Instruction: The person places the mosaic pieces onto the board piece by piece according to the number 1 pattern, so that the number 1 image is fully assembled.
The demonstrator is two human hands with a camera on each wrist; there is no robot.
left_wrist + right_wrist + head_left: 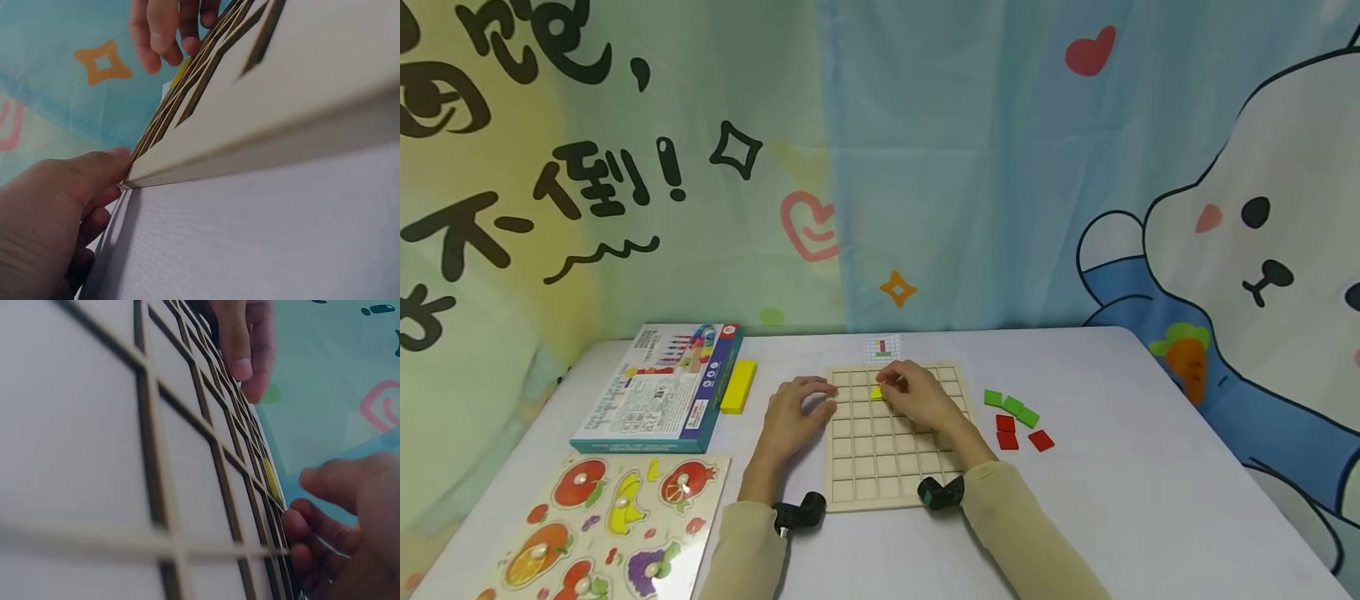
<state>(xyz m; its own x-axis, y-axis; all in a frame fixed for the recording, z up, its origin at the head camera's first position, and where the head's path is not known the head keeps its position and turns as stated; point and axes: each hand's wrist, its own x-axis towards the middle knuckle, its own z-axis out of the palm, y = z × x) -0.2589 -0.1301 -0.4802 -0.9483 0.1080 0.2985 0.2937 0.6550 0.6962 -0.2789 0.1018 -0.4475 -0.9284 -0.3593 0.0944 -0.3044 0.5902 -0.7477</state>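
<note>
Hands on a pale wooden grid board point(887, 454)
Left hand point(795, 417) presses relaxed fingers against the board's left edge; right hand point(919, 397) pinches a flat yellow square tile point(876, 392) in a top cell.

A grid board point(891, 462) lies mid-desk point(1112, 500), a card point(882, 348) behind it, loose tiles point(1017, 419) to its right, a boxed game point(658, 387) and fruit puzzle point(606, 525) toward the left edge.
</note>
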